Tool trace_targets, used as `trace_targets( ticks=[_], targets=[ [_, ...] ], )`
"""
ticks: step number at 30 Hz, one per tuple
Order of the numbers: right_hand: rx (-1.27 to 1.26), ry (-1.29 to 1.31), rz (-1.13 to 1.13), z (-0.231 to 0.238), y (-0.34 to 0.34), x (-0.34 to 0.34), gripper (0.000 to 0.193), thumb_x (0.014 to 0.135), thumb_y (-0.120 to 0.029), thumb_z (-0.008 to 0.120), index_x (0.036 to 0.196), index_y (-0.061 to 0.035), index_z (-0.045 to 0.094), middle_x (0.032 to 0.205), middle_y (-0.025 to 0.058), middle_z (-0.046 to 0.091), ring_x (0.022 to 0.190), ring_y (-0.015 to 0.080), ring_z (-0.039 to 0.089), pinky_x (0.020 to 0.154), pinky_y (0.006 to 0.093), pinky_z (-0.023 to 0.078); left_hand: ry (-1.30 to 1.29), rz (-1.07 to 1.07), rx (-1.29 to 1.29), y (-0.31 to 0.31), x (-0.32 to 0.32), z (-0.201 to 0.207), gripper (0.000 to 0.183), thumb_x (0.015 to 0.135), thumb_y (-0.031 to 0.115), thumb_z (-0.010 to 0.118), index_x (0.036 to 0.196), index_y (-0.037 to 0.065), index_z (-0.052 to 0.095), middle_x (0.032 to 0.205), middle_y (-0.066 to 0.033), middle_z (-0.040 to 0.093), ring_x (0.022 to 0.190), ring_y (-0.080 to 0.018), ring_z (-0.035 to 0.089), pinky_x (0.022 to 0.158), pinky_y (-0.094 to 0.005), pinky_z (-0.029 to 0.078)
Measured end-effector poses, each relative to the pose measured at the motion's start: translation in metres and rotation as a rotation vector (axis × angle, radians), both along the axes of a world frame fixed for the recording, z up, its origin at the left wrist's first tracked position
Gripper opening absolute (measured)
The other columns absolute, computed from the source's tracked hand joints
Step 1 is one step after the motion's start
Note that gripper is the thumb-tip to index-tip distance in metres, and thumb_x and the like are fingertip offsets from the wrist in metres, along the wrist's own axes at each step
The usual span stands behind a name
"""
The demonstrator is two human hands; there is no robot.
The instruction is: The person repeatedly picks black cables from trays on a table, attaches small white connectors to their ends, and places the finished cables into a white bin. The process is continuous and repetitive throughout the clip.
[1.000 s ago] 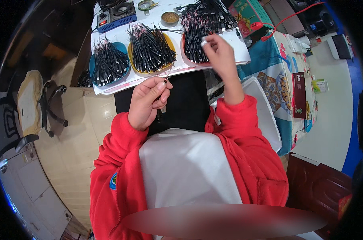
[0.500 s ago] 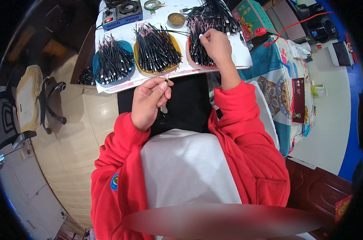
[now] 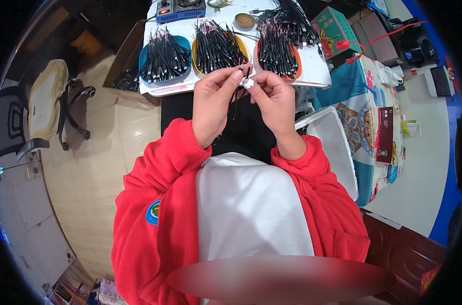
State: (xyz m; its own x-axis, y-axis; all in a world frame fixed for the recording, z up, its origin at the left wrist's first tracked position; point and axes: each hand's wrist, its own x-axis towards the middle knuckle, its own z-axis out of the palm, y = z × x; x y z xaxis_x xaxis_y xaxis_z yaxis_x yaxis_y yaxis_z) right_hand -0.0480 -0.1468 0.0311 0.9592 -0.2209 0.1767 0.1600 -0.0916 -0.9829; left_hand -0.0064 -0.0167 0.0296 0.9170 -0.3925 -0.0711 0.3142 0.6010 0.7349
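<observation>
Head view: pinches cable (image 3: 236,97) with left grip (image 3: 213,98) at 12 o'clock; cannot tell hold of right grip (image 3: 274,103) alongside, or done from waiting in trays (image 3: 183,40) at 11 to 1; seems midway.

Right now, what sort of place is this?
Probably a small, home-like workshop: bunches of black cables fill coloured trays on a white table, with a patterned tablecloth alongside.

Bare L hand (image 3: 215,99) is pinching thumb to index, pointing approx 1 o'clk; bare R hand (image 3: 275,104), fingers curled, is pointing approx 11, tips nr L's. Red fleece-sleeved L arm (image 3: 162,155) is angling twd 1, red fleece-sleeved R arm (image 3: 317,173) twd 11.
</observation>
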Motion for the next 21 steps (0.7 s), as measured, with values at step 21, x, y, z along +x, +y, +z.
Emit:
trace_targets(
  ticks=[21],
  targets=[
    [0.169,-0.072,0.134,0.008,-0.008,0.008,0.012,0.087,-0.005,0.062,0.096,0.0025,0.060,0.084,0.0043,0.064,0.072,0.0080,0.061,0.065,0.0208,0.050,-0.219,-0.060,0.105,0.012,-0.008,-0.007,0.022,0.094,0.010,0.052,0.108,-0.005,0.060,0.083,-0.0084,0.065,0.058,-0.0052,0.048,0.050,-0.0175,0.038]
  ],
)
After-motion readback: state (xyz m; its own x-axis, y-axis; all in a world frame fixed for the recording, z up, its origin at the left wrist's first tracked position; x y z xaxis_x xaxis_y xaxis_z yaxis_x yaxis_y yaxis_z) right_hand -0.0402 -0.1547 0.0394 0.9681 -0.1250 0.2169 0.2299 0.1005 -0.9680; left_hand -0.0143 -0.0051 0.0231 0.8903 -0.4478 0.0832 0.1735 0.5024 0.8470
